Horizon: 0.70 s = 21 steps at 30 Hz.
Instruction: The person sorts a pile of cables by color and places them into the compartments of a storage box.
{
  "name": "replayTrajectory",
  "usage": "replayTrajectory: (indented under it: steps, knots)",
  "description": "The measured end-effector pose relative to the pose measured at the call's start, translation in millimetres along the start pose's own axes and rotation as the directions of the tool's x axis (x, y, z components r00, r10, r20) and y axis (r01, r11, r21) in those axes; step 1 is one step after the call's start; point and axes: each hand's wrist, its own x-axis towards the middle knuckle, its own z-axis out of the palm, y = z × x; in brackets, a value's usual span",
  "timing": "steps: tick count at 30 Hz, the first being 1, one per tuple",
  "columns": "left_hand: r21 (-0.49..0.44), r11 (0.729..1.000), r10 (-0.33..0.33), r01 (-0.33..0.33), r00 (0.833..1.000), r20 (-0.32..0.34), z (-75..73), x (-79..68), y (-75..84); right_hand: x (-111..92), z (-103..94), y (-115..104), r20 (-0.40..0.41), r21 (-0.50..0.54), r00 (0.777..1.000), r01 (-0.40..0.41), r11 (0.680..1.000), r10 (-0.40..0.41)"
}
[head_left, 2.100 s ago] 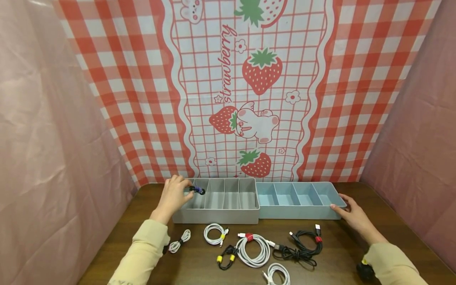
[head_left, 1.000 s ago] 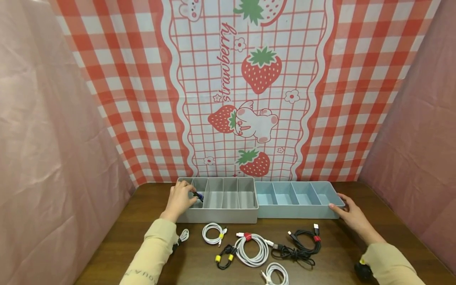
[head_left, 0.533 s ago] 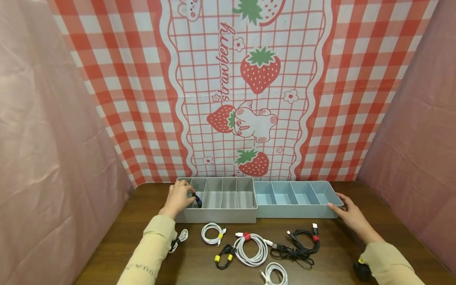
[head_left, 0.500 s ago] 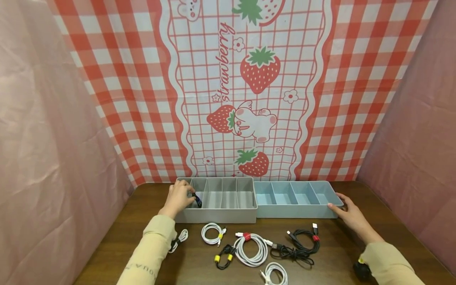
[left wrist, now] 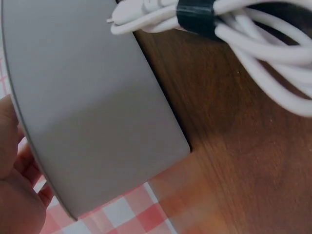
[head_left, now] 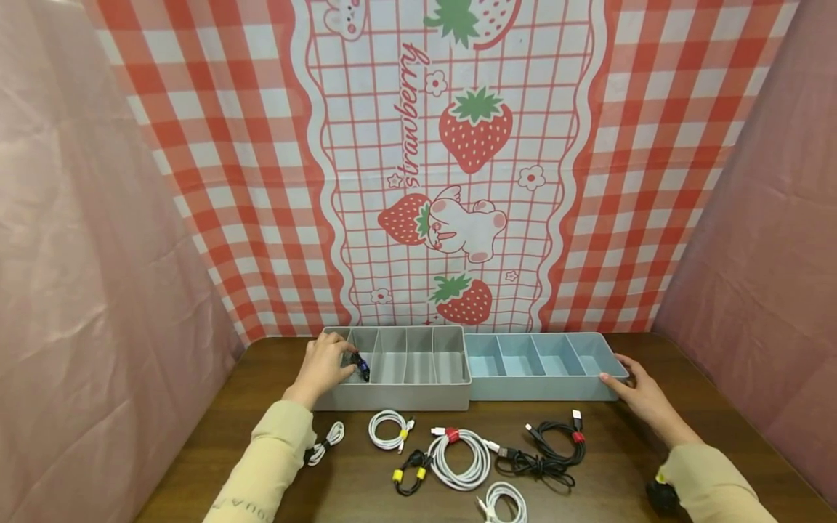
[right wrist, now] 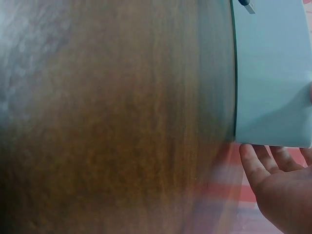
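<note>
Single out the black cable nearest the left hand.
The blue-tied black cable, held in the left hand at the gray organizer; the other black cables lie out on the table.

"What does the cable look like?"
"The bundled black cable (head_left: 360, 367) is small and dark, with a blue tie round it. It's held tilted, its lower end toward the front."
"Where?"
"At the second compartment from the left of the gray organizer box (head_left: 405, 396). I can't tell if it touches the bottom."
"And that box?"
"Upright, open-topped, plain-walled, with thin dividers making five narrow compartments."
"Anything beside it?"
"The pale-blue organizer box (head_left: 539, 388), end to end with it on the right, also upright and open, showing four wider compartments."
</note>
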Motion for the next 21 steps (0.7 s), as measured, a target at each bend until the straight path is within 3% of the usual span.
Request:
replayTrajectory:
  steps: [14,21]
  knots:
    - [-0.091,0.993,-0.072,0.073,0.997,0.017,-21.9,-15.6,14.4,0.3,-0.3,-1.3,-0.003,-0.001,1.0,0.0,1.0,0.0]
    - [-0.103,0.992,-0.077,0.072,0.996,-0.043,-33.2,-23.0,25.9,0.2,0.0,-2.1,-0.001,-0.002,1.0,-0.003,1.0,0.003]
